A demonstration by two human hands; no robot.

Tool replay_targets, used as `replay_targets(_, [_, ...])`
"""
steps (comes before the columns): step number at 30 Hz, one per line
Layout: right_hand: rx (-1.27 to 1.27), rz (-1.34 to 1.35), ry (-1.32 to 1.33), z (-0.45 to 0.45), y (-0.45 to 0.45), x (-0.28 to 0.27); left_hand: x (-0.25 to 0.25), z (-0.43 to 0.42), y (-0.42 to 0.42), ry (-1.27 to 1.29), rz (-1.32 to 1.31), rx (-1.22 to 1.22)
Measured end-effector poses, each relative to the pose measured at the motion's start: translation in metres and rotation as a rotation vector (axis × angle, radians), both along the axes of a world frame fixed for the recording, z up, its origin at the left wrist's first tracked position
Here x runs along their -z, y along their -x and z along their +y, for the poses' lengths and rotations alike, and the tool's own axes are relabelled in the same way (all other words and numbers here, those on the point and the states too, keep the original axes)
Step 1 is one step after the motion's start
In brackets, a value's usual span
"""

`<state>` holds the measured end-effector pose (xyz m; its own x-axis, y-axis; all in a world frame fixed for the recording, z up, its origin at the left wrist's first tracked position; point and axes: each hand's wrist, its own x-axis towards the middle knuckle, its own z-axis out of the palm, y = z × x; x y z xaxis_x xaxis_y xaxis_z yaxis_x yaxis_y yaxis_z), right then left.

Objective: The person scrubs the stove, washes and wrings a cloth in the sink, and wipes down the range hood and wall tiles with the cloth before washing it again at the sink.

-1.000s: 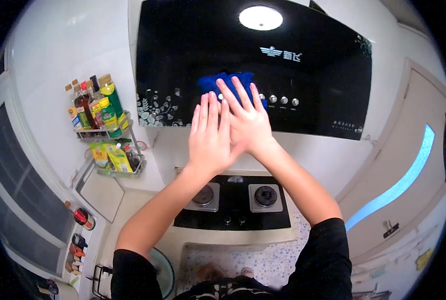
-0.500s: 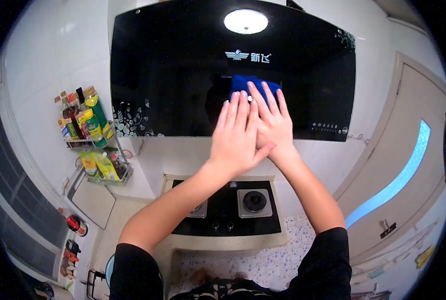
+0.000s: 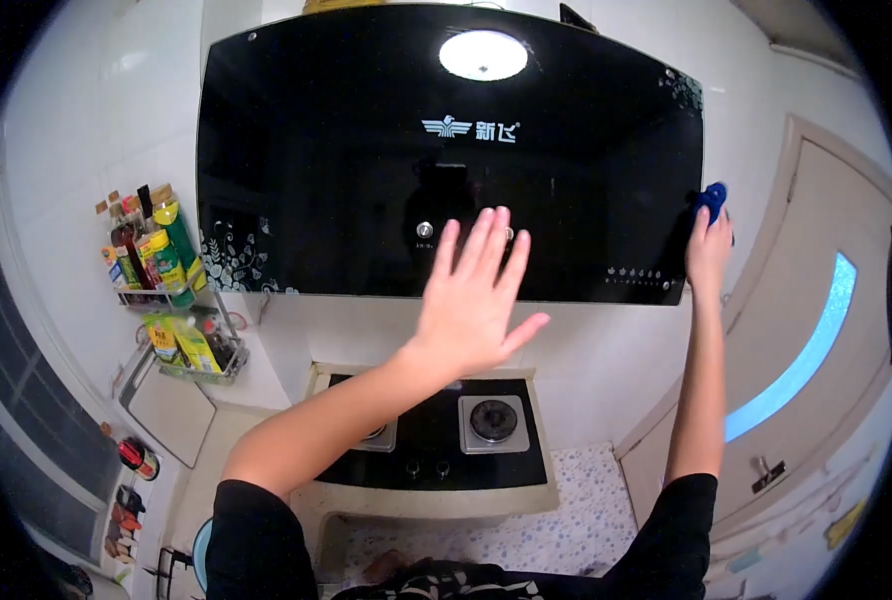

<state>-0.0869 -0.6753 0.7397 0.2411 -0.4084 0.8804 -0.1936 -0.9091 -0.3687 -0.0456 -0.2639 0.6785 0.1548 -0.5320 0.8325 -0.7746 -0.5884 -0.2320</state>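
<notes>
Blue cloth [image 3: 714, 197] at right edge of black range hood [image 3: 586, 200], bunched in right hand [image 3: 708, 257], grip pinching it. Left hand [image 3: 469, 315]: grip spread before hood's lower edge; contact unclear. Cloth likely light, soft, hard to damage; best held by bunched middle.

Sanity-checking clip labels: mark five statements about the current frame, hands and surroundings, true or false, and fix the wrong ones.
1. The right hand holds a blue cloth. True.
2. The left hand is clenched in a fist. False: it is open, with nothing visible in its grasp.
3. The cloth is at the left edge of the black hood. False: it is at the right edge.
4. The stove is below the hood. True.
5. The door is on the left side of the picture. False: it is on the right.
</notes>
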Motion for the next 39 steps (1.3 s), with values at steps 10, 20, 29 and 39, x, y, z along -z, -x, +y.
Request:
replay_targets(10, [0.089, -0.239, 0.259, 0.056, -0.044, -0.033, 0.018, 0.055, -0.007, -0.009, 0.027, -0.074])
replay_targets(20, [-0.208, -0.275, 0.771, 0.216, -0.093, -0.108, 0.016, 0.061, -0.01, 0.023, 0.028, -0.037])
replay_targets(29, [-0.751, -0.133, 1.103, 0.368, -0.129, -0.096, 0.016, 0.059, -0.009, 0.005, 0.037, -0.09])
replay_targets(39, [0.087, -0.135, 0.678, 0.205, -0.097, -0.145, 0.014, 0.062, -0.008, 0.01, 0.034, -0.061])
